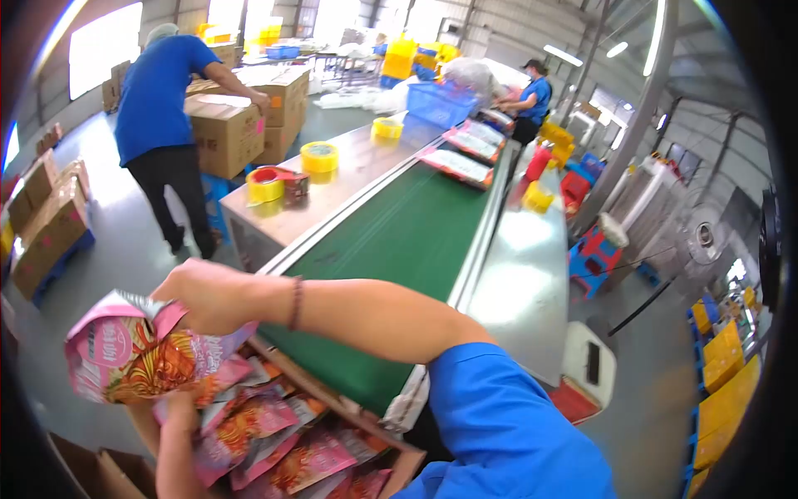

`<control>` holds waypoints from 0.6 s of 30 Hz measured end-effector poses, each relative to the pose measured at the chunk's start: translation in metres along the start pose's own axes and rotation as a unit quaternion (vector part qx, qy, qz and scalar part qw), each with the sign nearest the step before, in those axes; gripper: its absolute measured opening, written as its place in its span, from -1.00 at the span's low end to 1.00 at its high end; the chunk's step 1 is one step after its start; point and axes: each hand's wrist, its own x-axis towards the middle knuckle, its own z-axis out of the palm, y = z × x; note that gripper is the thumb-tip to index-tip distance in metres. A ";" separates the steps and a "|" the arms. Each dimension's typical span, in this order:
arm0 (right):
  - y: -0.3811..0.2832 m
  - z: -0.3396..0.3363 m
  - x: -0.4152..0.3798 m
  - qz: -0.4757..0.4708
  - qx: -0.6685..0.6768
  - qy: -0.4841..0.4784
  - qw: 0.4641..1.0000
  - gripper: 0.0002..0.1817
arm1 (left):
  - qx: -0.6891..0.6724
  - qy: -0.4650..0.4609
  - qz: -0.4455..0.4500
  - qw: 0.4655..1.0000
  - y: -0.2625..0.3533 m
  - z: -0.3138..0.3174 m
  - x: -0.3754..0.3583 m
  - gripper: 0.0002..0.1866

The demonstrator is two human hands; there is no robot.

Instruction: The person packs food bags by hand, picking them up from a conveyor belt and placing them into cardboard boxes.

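A pink food packet (112, 353) with a noodle picture is held up at the left, tilted. My right hand (199, 298) grips its upper edge, the arm crossing over the end of the conveyor belt. Below it, my left hand (180, 413) has its fingers closed on the packet's lower edge; part of that hand is hidden. Under both hands stands an open cardboard box (332, 399) with several similar pink packets (303, 466) lying in it, overlapping one another.
A green conveyor belt (391, 241) carries several packets (470, 143) at its far end. Rolls of yellow tape (319, 158) and a tape dispenser (274, 181) sit on the metal table. One co-worker (158, 104) handles cartons at left; another (532, 100) stands beyond the belt. A stool (594, 258) is at right.
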 end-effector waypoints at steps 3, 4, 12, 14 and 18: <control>0.044 0.090 0.048 -0.029 -0.121 -0.013 0.992 -0.80 | 0.069 -0.061 -0.067 0.994 0.041 -0.024 -0.010 -0.53; 0.069 0.128 0.057 0.014 -0.178 -0.031 0.983 -0.80 | 0.082 -0.082 -0.088 0.989 0.058 -0.038 -0.010 -0.51; 0.150 0.289 0.003 0.194 -0.184 0.072 0.961 -0.47 | -0.131 -0.051 -0.108 0.984 0.072 -0.081 -0.011 -0.46; 0.151 0.271 -0.016 0.137 -0.077 0.114 0.981 -0.34 | -0.210 0.017 -0.129 0.969 0.085 -0.102 -0.018 -0.47; 0.155 0.277 -0.023 0.155 -0.113 0.080 0.978 -0.23 | -0.227 0.014 -0.133 0.965 0.075 -0.105 -0.019 -0.52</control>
